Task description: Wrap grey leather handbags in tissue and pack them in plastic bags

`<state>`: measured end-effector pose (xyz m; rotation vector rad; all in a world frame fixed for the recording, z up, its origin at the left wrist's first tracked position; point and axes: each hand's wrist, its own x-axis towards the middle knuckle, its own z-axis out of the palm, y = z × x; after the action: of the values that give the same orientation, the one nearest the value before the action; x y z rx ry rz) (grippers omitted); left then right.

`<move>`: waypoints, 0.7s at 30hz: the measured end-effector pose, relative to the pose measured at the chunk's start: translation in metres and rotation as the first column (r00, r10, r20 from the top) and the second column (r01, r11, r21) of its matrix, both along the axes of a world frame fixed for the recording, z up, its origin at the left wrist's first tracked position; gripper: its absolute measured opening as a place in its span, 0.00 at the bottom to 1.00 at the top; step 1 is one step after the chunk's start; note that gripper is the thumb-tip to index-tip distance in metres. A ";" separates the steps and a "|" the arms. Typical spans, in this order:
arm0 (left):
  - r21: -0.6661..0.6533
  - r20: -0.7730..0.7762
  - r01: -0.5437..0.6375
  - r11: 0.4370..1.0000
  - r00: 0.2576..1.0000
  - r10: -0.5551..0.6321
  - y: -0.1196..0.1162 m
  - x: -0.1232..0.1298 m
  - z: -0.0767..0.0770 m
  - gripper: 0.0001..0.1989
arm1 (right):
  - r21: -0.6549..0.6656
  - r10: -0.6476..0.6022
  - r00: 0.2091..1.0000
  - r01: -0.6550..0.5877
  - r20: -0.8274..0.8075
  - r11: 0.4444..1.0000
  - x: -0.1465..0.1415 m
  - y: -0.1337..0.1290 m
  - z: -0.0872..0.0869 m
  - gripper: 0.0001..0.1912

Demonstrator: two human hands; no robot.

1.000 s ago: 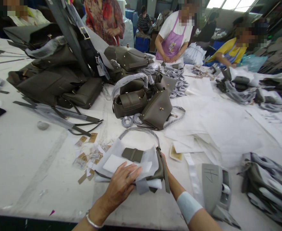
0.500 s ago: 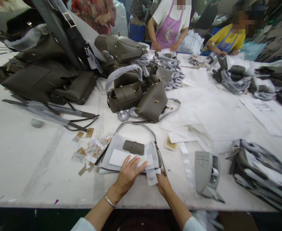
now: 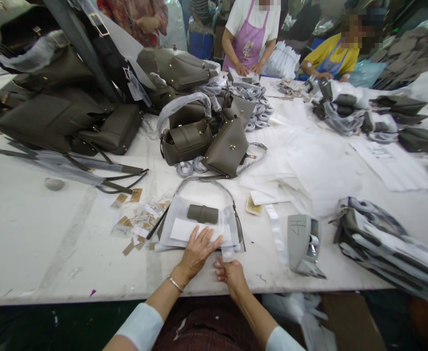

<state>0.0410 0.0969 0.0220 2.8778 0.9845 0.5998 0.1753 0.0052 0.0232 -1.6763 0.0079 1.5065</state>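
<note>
A handbag (image 3: 165,226) lies in front of me, wrapped over in white tissue paper (image 3: 179,207), its covered strap arched away at the back. On top are a small grey-brown leather piece (image 3: 202,213) and a white rectangular sheet (image 3: 184,230). My left hand (image 3: 198,252) lies flat with fingers spread, pressing the sheet and the bag's front part. A translucent strip (image 3: 227,243) hangs over the front edge. Just below it my right hand (image 3: 233,276) is closed, fingers curled in by the bag's edge; what they hold, if anything, is hidden.
Paper tags (image 3: 137,219) with strings lie left of the bag. A grey tape dispenser (image 3: 301,243) and stacked wrapped bags (image 3: 382,243) are to the right. More handbags (image 3: 224,148) and loose straps (image 3: 89,170) lie beyond. People work across the table.
My right hand has come from the bag's right front corner leftward and nearer to me, fingers now curled below the strip. My left hand still presses the sheet. The view has shifted slightly.
</note>
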 end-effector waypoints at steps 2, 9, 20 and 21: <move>0.008 -0.011 0.010 1.000 1.000 -0.009 -0.002 0.000 -0.003 0.24 | -0.001 0.172 0.985 -0.172 0.012 0.985 0.004 -0.015 0.003 0.25; 0.068 0.006 0.040 0.997 0.999 -0.040 -0.002 -0.001 -0.008 0.24 | -0.156 0.536 0.757 -0.518 0.373 0.841 0.071 -0.043 0.025 0.18; 0.048 -0.027 0.084 0.995 0.996 -0.082 0.000 -0.002 -0.010 0.22 | 0.069 0.054 0.995 -0.060 0.088 0.996 0.030 -0.003 0.033 0.20; 0.046 -0.032 0.084 0.995 0.996 -0.083 -0.001 -0.002 -0.010 0.22 | 0.082 -0.002 1.000 0.001 0.010 0.997 0.029 -0.005 0.036 0.22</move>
<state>0.0391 0.0963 0.0122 2.9603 0.8593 0.5832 0.2044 0.0003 0.0594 -1.6184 -0.0572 1.4779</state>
